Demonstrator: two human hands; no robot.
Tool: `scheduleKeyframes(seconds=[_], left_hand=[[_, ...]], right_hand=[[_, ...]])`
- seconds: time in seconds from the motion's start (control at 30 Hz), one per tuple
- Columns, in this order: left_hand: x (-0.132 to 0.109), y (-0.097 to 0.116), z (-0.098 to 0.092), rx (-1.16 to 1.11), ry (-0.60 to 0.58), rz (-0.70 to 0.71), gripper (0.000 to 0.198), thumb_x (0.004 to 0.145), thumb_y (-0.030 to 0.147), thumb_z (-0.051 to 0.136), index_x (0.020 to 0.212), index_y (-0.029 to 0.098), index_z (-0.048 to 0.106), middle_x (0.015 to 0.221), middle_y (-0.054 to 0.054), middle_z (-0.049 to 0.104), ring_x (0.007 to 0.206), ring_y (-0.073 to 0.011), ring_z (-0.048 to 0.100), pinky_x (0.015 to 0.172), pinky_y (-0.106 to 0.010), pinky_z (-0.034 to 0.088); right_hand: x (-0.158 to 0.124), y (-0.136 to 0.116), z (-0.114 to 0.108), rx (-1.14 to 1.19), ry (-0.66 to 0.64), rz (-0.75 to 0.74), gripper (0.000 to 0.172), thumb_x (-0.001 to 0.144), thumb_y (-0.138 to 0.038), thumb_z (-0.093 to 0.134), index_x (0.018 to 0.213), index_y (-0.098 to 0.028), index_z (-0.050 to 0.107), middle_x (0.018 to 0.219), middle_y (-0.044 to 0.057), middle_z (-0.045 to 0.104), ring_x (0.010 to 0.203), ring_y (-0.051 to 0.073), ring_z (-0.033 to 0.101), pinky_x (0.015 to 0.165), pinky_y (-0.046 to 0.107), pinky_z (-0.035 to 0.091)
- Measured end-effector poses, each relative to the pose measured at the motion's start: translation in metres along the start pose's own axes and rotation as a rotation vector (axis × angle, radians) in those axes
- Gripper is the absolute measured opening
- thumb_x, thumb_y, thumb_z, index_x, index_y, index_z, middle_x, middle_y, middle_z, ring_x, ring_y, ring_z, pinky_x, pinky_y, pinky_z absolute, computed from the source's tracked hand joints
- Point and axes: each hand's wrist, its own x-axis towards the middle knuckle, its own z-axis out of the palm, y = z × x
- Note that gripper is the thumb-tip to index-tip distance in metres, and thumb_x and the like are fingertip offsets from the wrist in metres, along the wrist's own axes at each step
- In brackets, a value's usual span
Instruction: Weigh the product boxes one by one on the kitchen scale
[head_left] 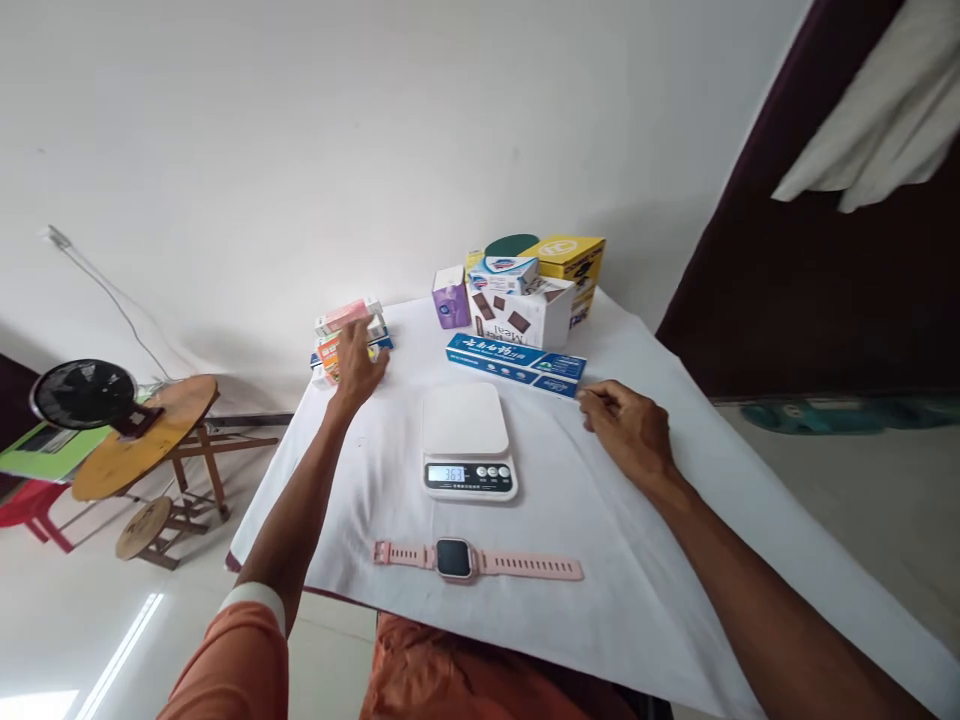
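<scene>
My left hand (pixel 360 362) is over a small pile of boxes at the table's back left, its fingers spread near an orange box (pixel 328 352) and a pink box (pixel 349 314). Beside the right end of a long blue box (pixel 516 364), my right hand (pixel 626 425) has its fingers curled together; whether they hold anything is hidden. Between the hands sits a white kitchen scale (pixel 466 420) with a bare plate and a lit display. A smartwatch (pixel 454 559) with a pink strap lies stretched out in front of the scale.
Behind the blue box stand a purple box (pixel 451 300), a white box with chocolate pictures (pixel 517 315), a soap box (pixel 502 274) on top and a yellow box (pixel 568 255). A black fan (pixel 86 394) rests on a wooden stool (pixel 180 405) at the left.
</scene>
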Motion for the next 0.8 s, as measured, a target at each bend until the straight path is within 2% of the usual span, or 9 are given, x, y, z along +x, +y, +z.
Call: scheduleKeyframes(seconds=[0.07, 0.13, 0.23, 0.33, 0.47, 0.53, 0.63, 0.8], left_hand=[[-0.015, -0.025, -0.012, 0.074, 0.106, -0.211, 0.056, 0.083, 0.023, 0.072, 0.136, 0.019, 0.055, 0.135, -0.018, 0.058, 0.130, -0.0360, 0.054, 0.113, -0.053, 0.044], [-0.025, -0.041, -0.015, 0.105, 0.156, -0.358, 0.050, 0.085, 0.033, 0.075, 0.129, 0.020, 0.056, 0.128, -0.016, 0.061, 0.125, -0.0359, 0.057, 0.109, -0.053, 0.046], [-0.034, -0.043, -0.005, 0.100, 0.123, -0.456, 0.053, 0.086, 0.049, 0.076, 0.126, 0.021, 0.055, 0.124, -0.016, 0.061, 0.120, -0.0360, 0.060, 0.104, -0.052, 0.049], [-0.036, -0.033, 0.014, 0.130, 0.036, -0.451, 0.066, 0.085, 0.056, 0.076, 0.133, 0.018, 0.052, 0.131, -0.020, 0.058, 0.124, -0.0392, 0.058, 0.102, -0.052, 0.049], [-0.033, -0.027, 0.027, 0.265, -0.046, -0.368, 0.048, 0.088, 0.040, 0.072, 0.128, 0.018, 0.057, 0.130, -0.021, 0.057, 0.125, -0.0407, 0.058, 0.103, -0.053, 0.047], [-0.033, -0.030, 0.027, 0.288, -0.077, -0.330, 0.042, 0.089, 0.032, 0.069, 0.127, 0.018, 0.058, 0.129, -0.020, 0.058, 0.123, -0.0397, 0.059, 0.103, -0.052, 0.047], [-0.034, -0.036, 0.022, 0.240, -0.091, -0.292, 0.045, 0.086, 0.026, 0.070, 0.129, 0.018, 0.058, 0.129, -0.019, 0.059, 0.123, -0.0385, 0.059, 0.105, -0.052, 0.047], [-0.032, -0.036, 0.007, 0.083, -0.056, -0.308, 0.032, 0.081, 0.023, 0.072, 0.112, 0.021, 0.065, 0.118, -0.014, 0.063, 0.112, -0.0333, 0.064, 0.099, -0.049, 0.054]], right_hand=[[-0.002, -0.003, -0.001, -0.003, 0.002, 0.011, 0.023, 0.079, -0.045, 0.057, 0.081, -0.024, 0.065, 0.074, 0.004, 0.073, 0.061, 0.022, 0.069, 0.073, 0.038, 0.052], [-0.005, -0.006, -0.002, -0.002, 0.007, 0.018, 0.023, 0.079, -0.046, 0.058, 0.080, -0.024, 0.065, 0.075, 0.004, 0.073, 0.061, 0.023, 0.070, 0.073, 0.039, 0.053], [-0.008, -0.009, -0.003, -0.024, 0.010, 0.021, 0.023, 0.080, -0.047, 0.058, 0.080, -0.025, 0.065, 0.072, 0.003, 0.072, 0.062, 0.024, 0.069, 0.073, 0.040, 0.054], [-0.008, -0.009, -0.004, -0.055, 0.000, 0.024, 0.025, 0.082, -0.049, 0.058, 0.079, -0.026, 0.065, 0.069, 0.003, 0.070, 0.062, 0.025, 0.069, 0.072, 0.041, 0.053], [-0.006, -0.006, -0.003, -0.036, -0.002, 0.035, 0.026, 0.080, -0.051, 0.059, 0.080, -0.025, 0.066, 0.068, 0.003, 0.069, 0.064, 0.026, 0.068, 0.067, 0.039, 0.052], [-0.005, -0.006, -0.003, -0.022, -0.003, 0.031, 0.027, 0.080, -0.051, 0.059, 0.080, -0.025, 0.066, 0.069, 0.003, 0.070, 0.063, 0.025, 0.068, 0.068, 0.039, 0.053], [-0.004, -0.008, -0.003, -0.009, -0.012, 0.025, 0.026, 0.080, -0.050, 0.059, 0.080, -0.025, 0.066, 0.072, 0.004, 0.072, 0.061, 0.023, 0.068, 0.071, 0.039, 0.054], [-0.003, -0.010, -0.003, 0.000, -0.014, 0.037, 0.024, 0.080, -0.046, 0.057, 0.081, -0.024, 0.065, 0.074, 0.003, 0.072, 0.061, 0.020, 0.068, 0.070, 0.035, 0.053]])
